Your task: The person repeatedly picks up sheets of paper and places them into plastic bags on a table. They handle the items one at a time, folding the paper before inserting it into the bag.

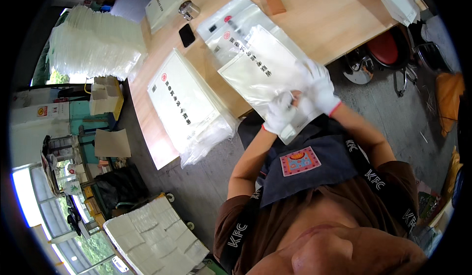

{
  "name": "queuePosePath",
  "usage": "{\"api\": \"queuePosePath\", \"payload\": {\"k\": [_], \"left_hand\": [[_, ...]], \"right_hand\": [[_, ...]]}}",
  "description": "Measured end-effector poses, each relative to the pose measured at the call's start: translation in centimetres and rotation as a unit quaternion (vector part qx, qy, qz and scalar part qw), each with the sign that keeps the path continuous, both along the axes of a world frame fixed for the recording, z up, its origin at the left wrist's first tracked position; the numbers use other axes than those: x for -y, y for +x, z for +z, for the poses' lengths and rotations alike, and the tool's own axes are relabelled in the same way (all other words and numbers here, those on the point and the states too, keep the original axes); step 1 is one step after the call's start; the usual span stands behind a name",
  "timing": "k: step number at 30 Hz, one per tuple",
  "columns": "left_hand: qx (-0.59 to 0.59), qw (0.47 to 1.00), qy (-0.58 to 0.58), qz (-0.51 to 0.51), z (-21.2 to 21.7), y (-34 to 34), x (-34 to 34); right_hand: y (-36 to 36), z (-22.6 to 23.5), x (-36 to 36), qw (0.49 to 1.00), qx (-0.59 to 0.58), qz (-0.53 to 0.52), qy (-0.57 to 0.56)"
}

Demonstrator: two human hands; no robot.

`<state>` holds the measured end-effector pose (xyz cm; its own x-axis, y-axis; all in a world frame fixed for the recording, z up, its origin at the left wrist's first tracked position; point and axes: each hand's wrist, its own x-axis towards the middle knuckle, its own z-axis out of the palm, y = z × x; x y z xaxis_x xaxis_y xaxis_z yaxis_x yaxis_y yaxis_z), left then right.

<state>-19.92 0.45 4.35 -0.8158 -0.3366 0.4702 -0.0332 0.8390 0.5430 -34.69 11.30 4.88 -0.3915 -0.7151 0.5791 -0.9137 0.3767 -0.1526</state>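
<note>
My two hands wear white knit gloves and meet at the near end of a white printed paper packet [263, 73] in a clear plastic bag. My left hand [281, 113] is closed with curled fingers on the bag's near end. A bare fingertip shows between the hands. My right hand [319, 89] grips the right near edge of the bag, its fingers slightly blurred. The packet's far part rests over flat clear plastic bags [236, 22] on the table. To its left lies a stack of similar bagged packets [184, 100], loose plastic bunched at its near end.
On the wooden table [324, 14] are a black phone [187, 35], a metal cup [189, 10], a brown block [274, 1] and another white stack [163, 8]. A tall paper pile [96, 41] stands beyond the left edge. A wheeled cart of white stacks [155, 233] sits lower left.
</note>
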Motion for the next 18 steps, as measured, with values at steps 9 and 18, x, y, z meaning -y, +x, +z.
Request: {"api": "queuePosePath", "payload": {"k": [9, 18], "left_hand": [[0.029, 0.952, 0.039, 0.302, -3.4, 7.3, 6.2], [0.042, 0.978, 0.061, 0.196, -0.6, 17.0, -4.9]], "right_hand": [[-2.9, -1.2, 0.0, 0.967, 0.082, -0.009, 0.24], [5.0, 0.0, -13.3, 0.943, 0.101, 0.053, 0.312]]}}
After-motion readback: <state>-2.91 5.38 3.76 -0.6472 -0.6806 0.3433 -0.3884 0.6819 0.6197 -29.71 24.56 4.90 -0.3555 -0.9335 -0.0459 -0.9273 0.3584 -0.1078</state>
